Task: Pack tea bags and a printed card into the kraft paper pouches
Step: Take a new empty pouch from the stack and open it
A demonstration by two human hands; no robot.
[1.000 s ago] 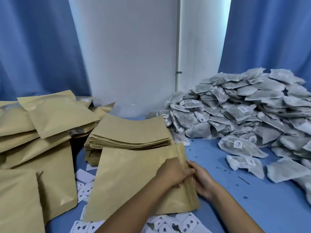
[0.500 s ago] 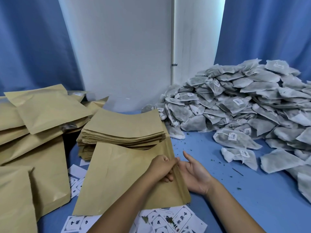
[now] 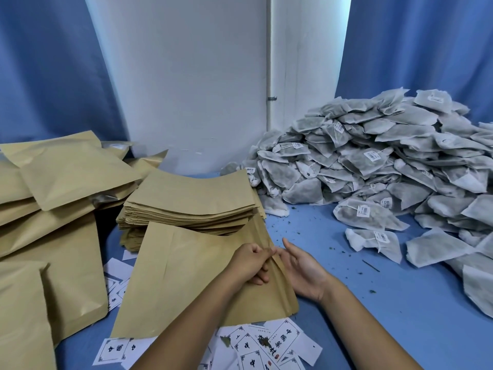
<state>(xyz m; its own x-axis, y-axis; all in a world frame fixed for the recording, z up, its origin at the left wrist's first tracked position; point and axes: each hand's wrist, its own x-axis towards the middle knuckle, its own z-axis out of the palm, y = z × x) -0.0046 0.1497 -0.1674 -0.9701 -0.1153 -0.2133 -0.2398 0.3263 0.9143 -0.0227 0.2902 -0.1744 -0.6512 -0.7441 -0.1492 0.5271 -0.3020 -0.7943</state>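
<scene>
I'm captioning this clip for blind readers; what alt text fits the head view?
A person's left hand pinches the right edge of a flat kraft pouch on a blue table while the open right hand waits beside it. Stacked pouches lie behind, tea bags are heaped right, printed cards lie nearest.

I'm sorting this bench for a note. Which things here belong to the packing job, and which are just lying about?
Job:
pouch pinched by left hand, right hand beside it
pouch stack
tea bags
cards

Lying about:
tea crumbs
curtains
wall
</scene>
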